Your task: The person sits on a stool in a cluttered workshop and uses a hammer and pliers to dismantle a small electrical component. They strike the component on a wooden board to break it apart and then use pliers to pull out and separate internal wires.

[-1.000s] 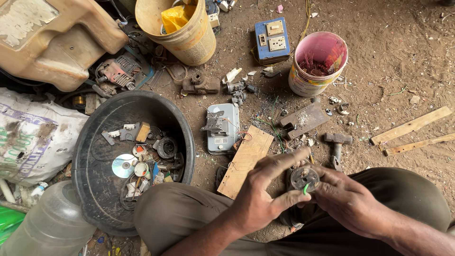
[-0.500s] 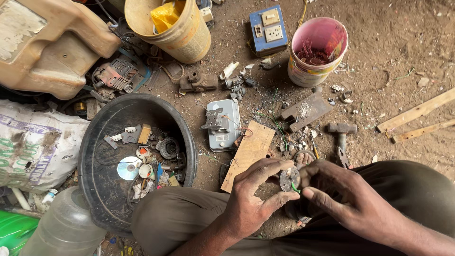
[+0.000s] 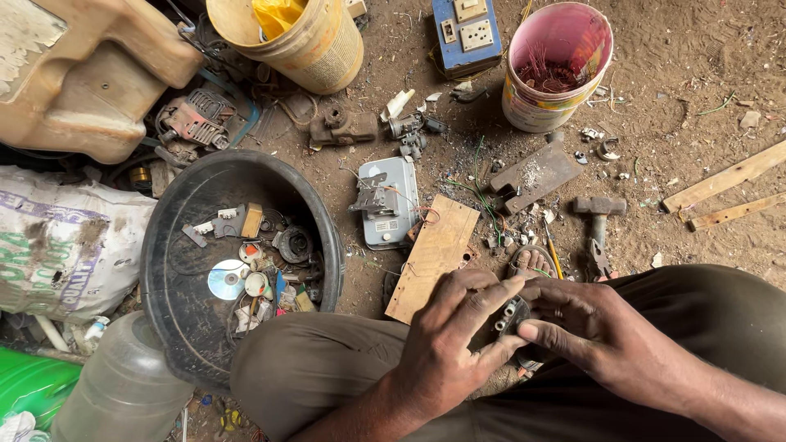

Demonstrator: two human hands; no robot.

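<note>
My left hand (image 3: 449, 340) and my right hand (image 3: 596, 331) meet over my lap, both closed around a small round dark metal part (image 3: 508, 317) with pale studs on its face. Left fingers wrap over its top and left side; my right thumb and fingers press it from the right. A wooden board (image 3: 434, 254) lies on the dirt just beyond my left hand. A hammer (image 3: 598, 221) rests on the ground past my right hand.
A black tub (image 3: 172, 278) of scrap parts and a disc sits at left. Beyond it lie a grey metal box (image 3: 386, 200), a yellow bucket (image 3: 307, 41), a pink-rimmed bucket (image 3: 553, 69), a blue socket board (image 3: 465, 33), wood strips (image 3: 725, 184), a printed sack (image 3: 57, 245) and a plastic bottle (image 3: 123, 393).
My hands have closed tighter around the round part, the left fingers now covering more of it. The view has shifted slightly downward over the ground.
</note>
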